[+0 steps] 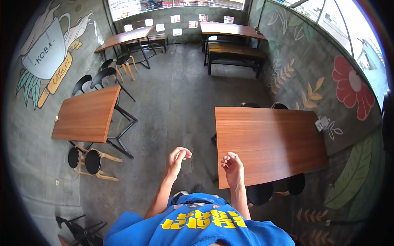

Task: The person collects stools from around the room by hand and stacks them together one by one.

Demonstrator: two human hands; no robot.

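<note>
My left hand (177, 161) is raised in front of my blue shirt (197, 229), over the grey floor, its fingers loosely curled and apart with nothing held. To its right, my right hand (233, 167) is also raised, palm partly up, fingers bent and holding nothing. The two hands do not touch each other. Nearest to my right hand is the left edge of a brown wooden table (266, 143); in the view the hand overlaps that edge, and I cannot see any contact.
At the left stands another brown table (88, 115) with black chairs and stools (93, 161). Farther back are a long table (232, 30), a bench (236, 51) and a left-hand table (125, 37). Black stools (259, 193) sit beside the right table. Painted walls flank the room.
</note>
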